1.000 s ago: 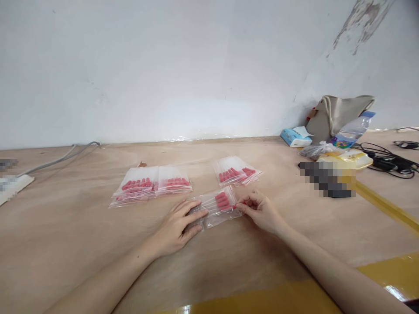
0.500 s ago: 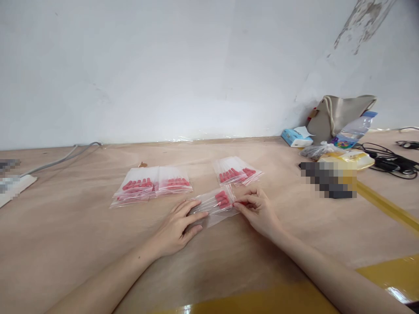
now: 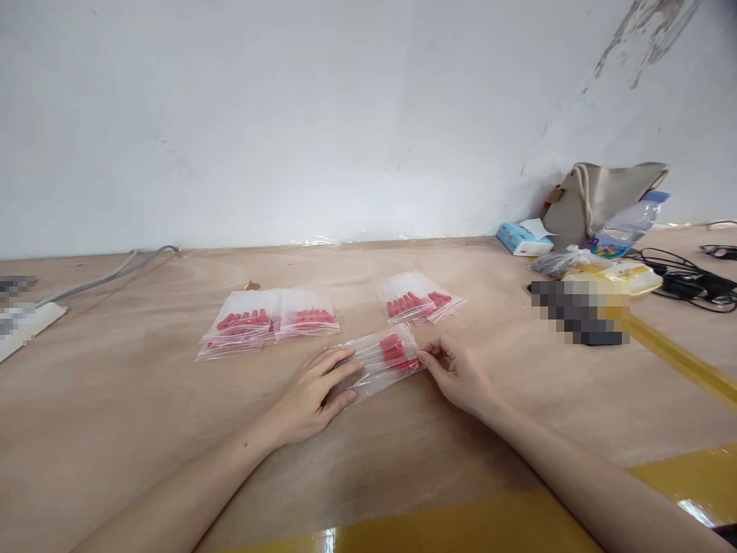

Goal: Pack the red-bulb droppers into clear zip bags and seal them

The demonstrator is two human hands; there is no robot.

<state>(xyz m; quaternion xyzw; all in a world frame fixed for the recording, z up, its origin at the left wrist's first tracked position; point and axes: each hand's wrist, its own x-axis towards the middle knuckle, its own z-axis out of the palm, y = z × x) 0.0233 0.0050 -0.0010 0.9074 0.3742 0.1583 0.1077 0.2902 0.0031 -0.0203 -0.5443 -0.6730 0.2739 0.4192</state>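
Note:
A clear zip bag [image 3: 385,361] with several red-capped sticks inside lies on the wooden table [image 3: 403,461] between my hands. My left hand [image 3: 315,392] rests on the bag's left end, fingers stretched flat over it. My right hand [image 3: 454,370] pinches the bag's right edge with fingertips pressed together. Just behind lies a small pile of filled bags [image 3: 418,298]. A second pile of filled bags [image 3: 269,321] sits to the left.
At the back right stand a beige drawstring bag [image 3: 604,201], a plastic bottle [image 3: 627,224], a blue tissue pack [image 3: 523,238], yellow packets [image 3: 625,276] and black cables [image 3: 691,283]. A grey cable [image 3: 109,275] runs at the back left. Yellow tape [image 3: 679,357] marks the table.
My right hand's fingers have shifted along the bag's right edge and the bag has tilted slightly. My left hand has stayed on the bag's left end.

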